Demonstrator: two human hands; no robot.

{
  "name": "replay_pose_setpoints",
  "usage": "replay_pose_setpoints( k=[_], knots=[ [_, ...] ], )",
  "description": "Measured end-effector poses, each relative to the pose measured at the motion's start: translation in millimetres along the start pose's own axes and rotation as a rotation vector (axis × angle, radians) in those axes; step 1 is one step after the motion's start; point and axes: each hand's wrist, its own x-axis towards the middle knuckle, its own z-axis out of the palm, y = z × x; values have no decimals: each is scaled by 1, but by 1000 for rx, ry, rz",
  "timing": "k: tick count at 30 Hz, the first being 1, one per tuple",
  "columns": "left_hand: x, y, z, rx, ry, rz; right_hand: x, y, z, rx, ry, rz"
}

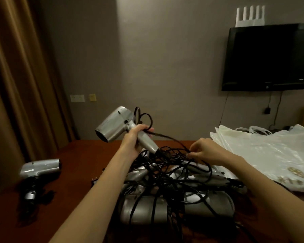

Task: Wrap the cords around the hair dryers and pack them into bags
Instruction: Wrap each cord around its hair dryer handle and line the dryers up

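Above the tangled pile (174, 190) on the table (81, 155): cord-wrapping step under way.
Left hand (132, 137) clenched round raised hair dryer (116, 124) handle; right hand (203, 151) pinching its cord (168, 138). Next, probably: freeing slack, looping round handle. Bags (263, 151) waiting at right.

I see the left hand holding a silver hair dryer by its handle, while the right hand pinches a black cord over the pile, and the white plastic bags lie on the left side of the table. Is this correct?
One detail is wrong: the white plastic bags lie on the right side of the table, as the head view shows. The rest holds: the left hand holds the silver hair dryer by its handle, and the right hand pinches a black cord over the pile.
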Motion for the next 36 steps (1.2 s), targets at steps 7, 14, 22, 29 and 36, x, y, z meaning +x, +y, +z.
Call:
replay_pose_setpoints(
  k=[7,14,22,29,36],
  knots=[
    [-14,-30,23,65,-119,-134,8,-33,-20,471,75,-28],
    [-16,-35,44,93,-178,-145,21,-56,-30,865,197,67],
    [-11,-24,36,-2,-63,-101,11,-68,0,645,224,27],
    [-11,-8,20,35,8,-70,8,-56,11,137,110,-75],
    [-21,8,10,4,-11,-68,12,-53,22,-175,192,-92]
  ],
)
